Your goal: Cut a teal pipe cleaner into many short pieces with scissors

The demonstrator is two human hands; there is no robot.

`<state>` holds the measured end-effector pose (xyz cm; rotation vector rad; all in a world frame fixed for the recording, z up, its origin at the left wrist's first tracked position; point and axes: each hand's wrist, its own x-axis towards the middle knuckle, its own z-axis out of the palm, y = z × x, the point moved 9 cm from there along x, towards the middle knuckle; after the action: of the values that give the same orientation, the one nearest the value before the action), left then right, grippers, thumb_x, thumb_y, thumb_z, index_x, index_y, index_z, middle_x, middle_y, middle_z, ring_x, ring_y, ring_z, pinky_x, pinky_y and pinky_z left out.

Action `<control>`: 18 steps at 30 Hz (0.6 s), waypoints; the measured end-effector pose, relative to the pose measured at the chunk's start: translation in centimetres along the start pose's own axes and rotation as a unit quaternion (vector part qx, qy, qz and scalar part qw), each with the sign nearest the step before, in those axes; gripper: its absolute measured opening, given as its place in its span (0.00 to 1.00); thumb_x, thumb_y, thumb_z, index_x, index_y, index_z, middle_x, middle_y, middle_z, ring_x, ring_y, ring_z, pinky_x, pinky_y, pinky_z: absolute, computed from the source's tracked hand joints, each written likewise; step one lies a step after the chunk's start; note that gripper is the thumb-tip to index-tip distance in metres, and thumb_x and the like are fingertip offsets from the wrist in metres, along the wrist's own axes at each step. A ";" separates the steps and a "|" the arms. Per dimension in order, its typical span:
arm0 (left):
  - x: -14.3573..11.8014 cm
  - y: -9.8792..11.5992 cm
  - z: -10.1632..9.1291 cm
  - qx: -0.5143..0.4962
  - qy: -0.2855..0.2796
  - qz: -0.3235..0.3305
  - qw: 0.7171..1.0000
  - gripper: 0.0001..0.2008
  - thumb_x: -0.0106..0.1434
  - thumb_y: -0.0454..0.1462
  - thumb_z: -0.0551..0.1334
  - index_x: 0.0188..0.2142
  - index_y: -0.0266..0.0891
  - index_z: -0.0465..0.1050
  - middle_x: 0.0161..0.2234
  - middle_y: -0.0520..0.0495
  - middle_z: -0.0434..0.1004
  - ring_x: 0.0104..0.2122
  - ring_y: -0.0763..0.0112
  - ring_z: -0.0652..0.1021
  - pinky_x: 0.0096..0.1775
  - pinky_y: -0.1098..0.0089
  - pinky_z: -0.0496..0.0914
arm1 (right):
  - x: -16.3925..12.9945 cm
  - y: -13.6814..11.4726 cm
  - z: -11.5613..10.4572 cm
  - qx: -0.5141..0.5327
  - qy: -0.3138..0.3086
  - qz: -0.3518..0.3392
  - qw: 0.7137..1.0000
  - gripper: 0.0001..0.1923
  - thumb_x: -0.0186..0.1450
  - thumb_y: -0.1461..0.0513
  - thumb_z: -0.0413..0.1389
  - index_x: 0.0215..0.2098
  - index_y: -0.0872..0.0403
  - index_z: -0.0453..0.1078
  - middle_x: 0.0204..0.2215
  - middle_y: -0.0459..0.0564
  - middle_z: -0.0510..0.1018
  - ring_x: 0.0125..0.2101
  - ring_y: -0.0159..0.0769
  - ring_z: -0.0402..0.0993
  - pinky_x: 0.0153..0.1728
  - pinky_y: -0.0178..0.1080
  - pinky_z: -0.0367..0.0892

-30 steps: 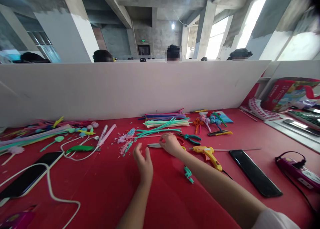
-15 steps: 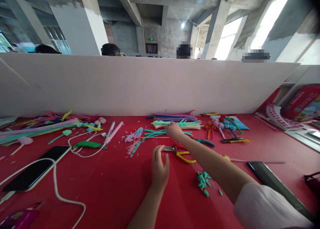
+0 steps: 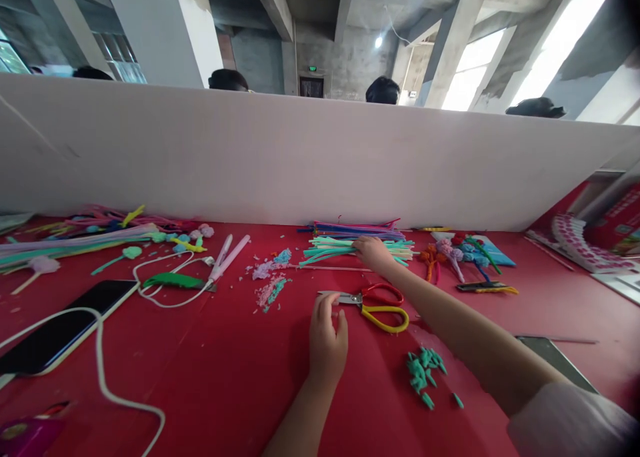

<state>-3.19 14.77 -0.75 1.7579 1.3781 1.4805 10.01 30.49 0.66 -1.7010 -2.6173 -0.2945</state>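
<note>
My right hand (image 3: 375, 254) reaches to the back of the table, its fingers closed down on a bundle of green pipe cleaners (image 3: 333, 247); the fingertips are partly hidden. My left hand (image 3: 327, 340) rests on the table, fingers curved, thumb apart, nothing in it. Its fingertips are beside the blades of scissors (image 3: 384, 304) with one red and one yellow handle. A small heap of short green pieces (image 3: 425, 370) lies below my right forearm. Behind the green bundle are purple and blue pipe cleaners (image 3: 355, 228).
Left are a phone (image 3: 65, 324) with a white cable (image 3: 103, 357), a green-handled cutter (image 3: 173, 280), a pink curling-iron-like tool (image 3: 231, 260) and more pipe cleaners (image 3: 100, 244). Fluff scraps (image 3: 270, 280) lie mid-table. Fuzzy figures (image 3: 450, 250) sit right. A white partition (image 3: 280, 157) stands behind.
My right hand has moved slightly back, and the loose green pipe cleaners now lie up against the pile. The view has shifted a little; my left hand stays by the scissors.
</note>
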 end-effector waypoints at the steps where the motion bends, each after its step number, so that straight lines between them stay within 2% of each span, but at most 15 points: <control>1: 0.0 0.0 0.0 -0.004 -0.002 -0.004 1.000 0.14 0.60 0.31 0.50 0.45 0.40 0.61 0.44 0.42 0.64 0.42 0.67 0.69 0.42 0.65 0.67 | -0.1 0.5 0.0 0.003 -0.003 -0.002 1.000 0.17 0.62 0.58 0.48 0.47 0.56 0.62 0.45 0.52 0.67 0.41 0.35 0.67 0.40 0.44 0.65; 9: 0.0 -0.3 0.3 -0.019 -0.011 -0.018 1.000 0.13 0.60 0.30 0.49 0.44 0.40 0.62 0.43 0.42 0.65 0.39 0.69 0.70 0.38 0.67 0.68 | -1.9 2.4 1.2 -0.001 -0.009 0.044 0.999 0.17 0.62 0.58 0.49 0.47 0.56 0.61 0.44 0.52 0.67 0.40 0.35 0.67 0.39 0.44 0.65; 18: 0.2 -0.3 0.3 -0.018 -0.013 -0.021 1.000 0.12 0.59 0.30 0.49 0.41 0.40 0.64 0.40 0.43 0.67 0.36 0.70 0.71 0.36 0.69 0.69 | -3.4 1.2 0.5 -0.027 0.025 0.019 0.999 0.15 0.62 0.58 0.48 0.45 0.56 0.63 0.45 0.52 0.67 0.42 0.35 0.66 0.42 0.45 0.63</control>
<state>-3.01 15.13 -0.98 1.7101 1.3577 1.4457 12.57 27.94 -0.01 -1.7343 -2.5606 -0.4053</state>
